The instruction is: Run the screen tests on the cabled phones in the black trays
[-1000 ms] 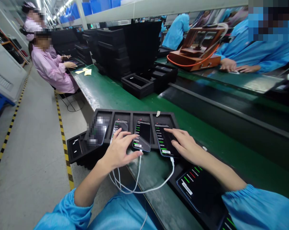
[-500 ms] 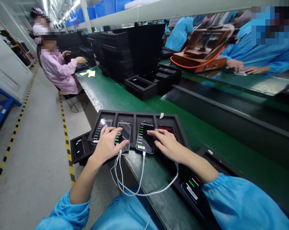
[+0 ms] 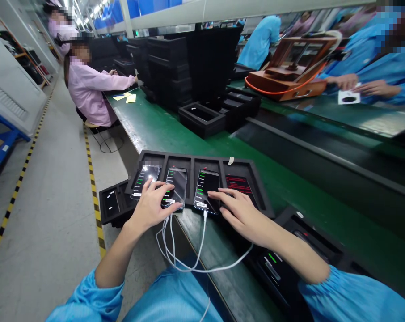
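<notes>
A black foam tray (image 3: 189,157) lies on the green bench with several phones in its slots. My left hand (image 3: 152,208) rests with spread fingers over the two left phones, fingertips on the second phone (image 3: 175,184). My right hand (image 3: 241,214) reaches leftward, its fingertips touching the lower part of the third phone (image 3: 207,188). The fourth phone (image 3: 241,184) shows a red screen beside my right hand. White cables (image 3: 189,255) run from the phones' lower ends down toward my lap.
A second black tray (image 3: 323,243) with a lit phone (image 3: 272,264) lies under my right forearm. Stacks of black trays (image 3: 189,67) stand farther along the bench. A person in pink (image 3: 91,91) sits at the left; people in blue work across the conveyor (image 3: 323,152).
Both hands shifted left along the tray: the left from the middle phones to the two left ones, the right from the fourth phone to the third. The fourth phone's screen turned red.
</notes>
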A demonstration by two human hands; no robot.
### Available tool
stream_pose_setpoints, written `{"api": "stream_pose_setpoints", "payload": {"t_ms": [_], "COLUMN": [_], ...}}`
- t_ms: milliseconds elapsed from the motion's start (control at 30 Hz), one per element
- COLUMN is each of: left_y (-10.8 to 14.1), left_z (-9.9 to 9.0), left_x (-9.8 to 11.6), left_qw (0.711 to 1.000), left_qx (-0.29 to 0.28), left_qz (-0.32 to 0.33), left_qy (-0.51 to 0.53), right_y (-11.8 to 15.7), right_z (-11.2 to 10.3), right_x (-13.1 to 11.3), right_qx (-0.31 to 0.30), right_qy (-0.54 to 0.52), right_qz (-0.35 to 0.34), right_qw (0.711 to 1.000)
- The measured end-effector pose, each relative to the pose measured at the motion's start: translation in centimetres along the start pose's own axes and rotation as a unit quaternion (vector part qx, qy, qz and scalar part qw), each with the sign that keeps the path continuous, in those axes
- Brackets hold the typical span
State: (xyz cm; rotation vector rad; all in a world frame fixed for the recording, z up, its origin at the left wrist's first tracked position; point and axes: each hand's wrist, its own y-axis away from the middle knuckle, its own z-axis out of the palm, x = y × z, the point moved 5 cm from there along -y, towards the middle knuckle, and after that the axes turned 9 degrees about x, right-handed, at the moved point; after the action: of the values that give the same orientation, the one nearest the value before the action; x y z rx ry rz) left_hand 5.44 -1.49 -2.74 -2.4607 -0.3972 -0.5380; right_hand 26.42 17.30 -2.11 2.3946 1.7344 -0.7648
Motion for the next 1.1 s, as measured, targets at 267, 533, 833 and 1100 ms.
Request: {"api": "stream_pose_setpoints", "payload": {"t_ms": [267, 533, 833, 1100], "left_y": [-0.2, -0.2, -0.1, -0.3], "left_z": [-1.1, -1.0, -1.1, -1.4], "left_x": [-0.6, -0.6, -0.5, -1.3], "left_qw": [0.999, 0.999, 1.0, 1.0], "left_qx": [0.044, 0.031, 0.016, 0.017], "left_qz": [-0.022, -0.009, -0.007, -0.02], "left_qy": [-0.013, 0.001, 0.02, 0.006], "right_y": [-3.3, -2.9, -3.2, -1.8], "right_z": [-0.2, 0.8, 0.2, 0.4], "right_x": [1.7, 1.9, 1.9, 0.6], "right_qx": [0.021, 0.019, 0.041, 0.018], "right_qy": [0.037, 0.035, 0.029, -0.026], "right_qz": [0.048, 0.033, 0.031, -0.026], "right_qw": [0.998, 0.999, 0.998, 0.999]}}
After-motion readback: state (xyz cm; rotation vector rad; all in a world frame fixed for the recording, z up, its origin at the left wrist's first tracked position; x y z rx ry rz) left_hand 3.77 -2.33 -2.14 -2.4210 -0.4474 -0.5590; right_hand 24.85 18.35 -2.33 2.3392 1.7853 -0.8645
